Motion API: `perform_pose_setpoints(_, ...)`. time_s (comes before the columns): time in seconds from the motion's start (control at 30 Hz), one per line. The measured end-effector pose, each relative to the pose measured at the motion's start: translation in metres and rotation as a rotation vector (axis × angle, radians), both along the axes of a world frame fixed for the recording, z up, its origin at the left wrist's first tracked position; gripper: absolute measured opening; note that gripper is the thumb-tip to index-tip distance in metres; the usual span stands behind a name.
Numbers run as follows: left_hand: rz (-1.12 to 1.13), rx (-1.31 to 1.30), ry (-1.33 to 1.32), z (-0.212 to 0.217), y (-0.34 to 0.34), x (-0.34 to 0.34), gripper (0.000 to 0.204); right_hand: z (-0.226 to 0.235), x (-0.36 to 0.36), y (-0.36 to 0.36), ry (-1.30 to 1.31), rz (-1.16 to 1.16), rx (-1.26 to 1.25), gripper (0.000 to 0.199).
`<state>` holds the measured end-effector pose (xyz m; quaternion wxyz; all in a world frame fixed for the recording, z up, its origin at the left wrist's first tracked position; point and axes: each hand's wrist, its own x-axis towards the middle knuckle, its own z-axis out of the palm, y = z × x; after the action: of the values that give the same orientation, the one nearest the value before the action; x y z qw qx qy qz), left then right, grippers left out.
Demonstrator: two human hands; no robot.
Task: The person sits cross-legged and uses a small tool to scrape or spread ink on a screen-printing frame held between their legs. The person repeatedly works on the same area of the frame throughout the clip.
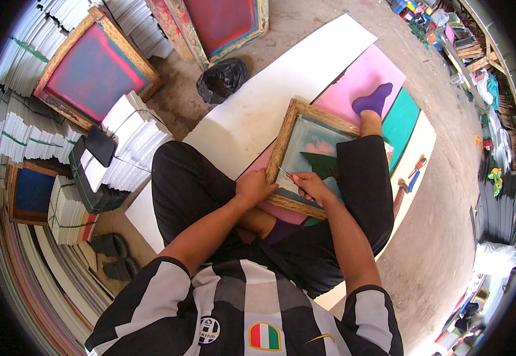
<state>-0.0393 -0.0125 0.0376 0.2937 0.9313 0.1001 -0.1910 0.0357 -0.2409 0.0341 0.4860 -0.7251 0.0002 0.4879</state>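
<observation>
A wooden screen-printing frame point(281, 139) with pale mesh lies tilted across my lap, between my crossed legs. My left hand point(255, 188) is closed on its left rail near the lower corner. In my right hand point(312, 187) is a thin metal-shafted tool point(286, 173) with a red handle, apparently a screwdriver. Its tip points up and left toward the inner edge of the left rail; whether it touches the wood I cannot tell. On the mesh, a dark green piece point(320, 164) lies beside a pink patch point(319, 146).
Under me are white point(293, 65), pink and green sheets. A hammer point(401, 188) and red-and-blue-handled tools point(415, 172) lie at right. A black plastic bag point(222, 80) sits ahead. Other framed screens point(97, 68), bundled white stacks point(136, 127) and black sandals point(112, 255) are at left.
</observation>
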Motion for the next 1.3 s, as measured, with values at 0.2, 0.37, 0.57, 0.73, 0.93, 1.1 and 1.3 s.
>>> perform_pose_setpoints(0.2,-0.029,0.036,0.024,0.007,-0.004,-0.001,0.045,0.014,0.005,-0.009,-0.196,0.129,-0.121,0.040)
perform_pose_setpoints(0.37,-0.010,0.064,-0.076,-0.012,-0.001,0.003,0.044,0.016,0.010,-0.004,-0.678,0.214,-0.198,0.041)
perform_pose_setpoints(0.57,0.067,0.028,-0.128,-0.004,0.009,0.034,0.043,0.070,0.005,0.046,-0.741,0.132,-0.339,0.044)
perform_pose_setpoints(0.73,0.073,0.082,-0.257,-0.014,0.005,0.049,0.040,0.051,-0.001,0.051,-0.770,0.083,-0.407,0.042)
perform_pose_setpoints(0.93,0.111,0.017,-0.222,-0.011,0.009,0.043,0.043,0.039,-0.003,0.053,-0.824,0.125,-0.492,0.039)
perform_pose_setpoints(1.1,0.162,-0.037,-0.259,-0.016,0.008,0.035,0.045,0.025,-0.008,0.054,-0.869,0.142,-0.515,0.038)
perform_pose_setpoints(1.3,0.156,-0.066,-0.343,-0.032,0.009,0.038,0.044,0.031,-0.009,0.057,-0.826,0.103,-0.525,0.035)
